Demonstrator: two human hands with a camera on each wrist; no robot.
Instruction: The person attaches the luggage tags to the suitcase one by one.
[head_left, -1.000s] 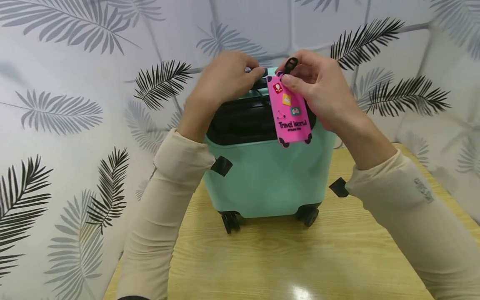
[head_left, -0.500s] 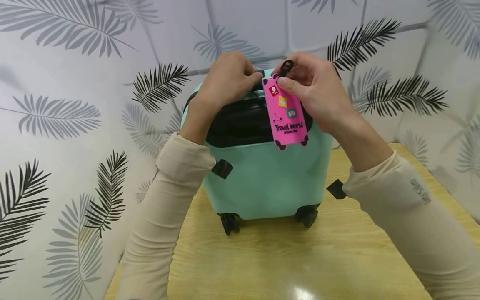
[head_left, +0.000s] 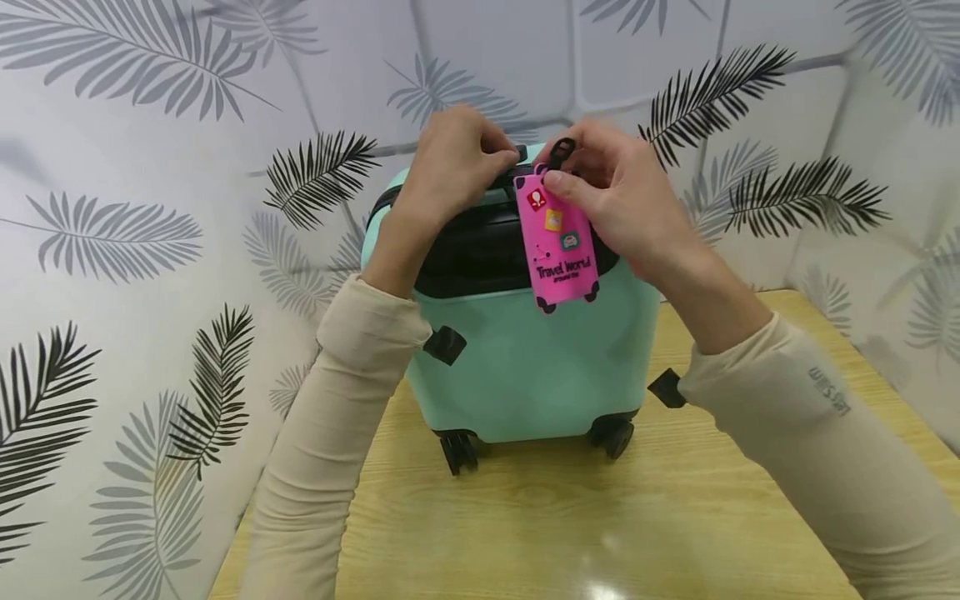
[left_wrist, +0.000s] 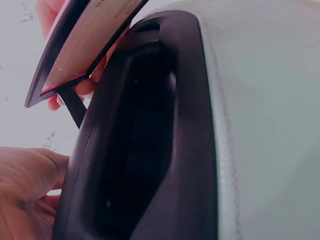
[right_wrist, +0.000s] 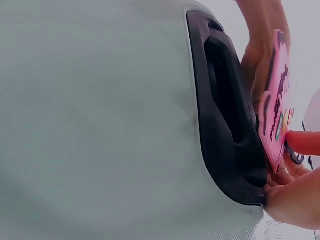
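A mint-green suitcase (head_left: pixel 525 375) with a black recessed panel (head_left: pixel 472 254) stands upright on its wheels in the head view. My right hand (head_left: pixel 622 196) pinches the top of a pink luggage tag (head_left: pixel 558 246) beside its black buckle (head_left: pixel 562 153). The tag hangs in front of the panel, its "Travel World" side facing me. My left hand (head_left: pixel 457 158) has thumb and finger together at the suitcase top, on what looks like a black strap (head_left: pixel 522 153); its fingertips are partly hidden. In the left wrist view a strap (left_wrist: pixel 74 107) runs from the tag behind the panel's edge.
The suitcase's black wheels (head_left: pixel 459 452) rest on a yellow wooden table (head_left: pixel 510 533). Close behind and to the left is a pale wall covering (head_left: pixel 150 250) printed with leaves. Small black squares (head_left: pixel 445 344) stick out by both sleeve cuffs.
My right hand and the pink luggage tag have moved slightly left and down in the head view. The left hand stays nearly where it was at the suitcase top.
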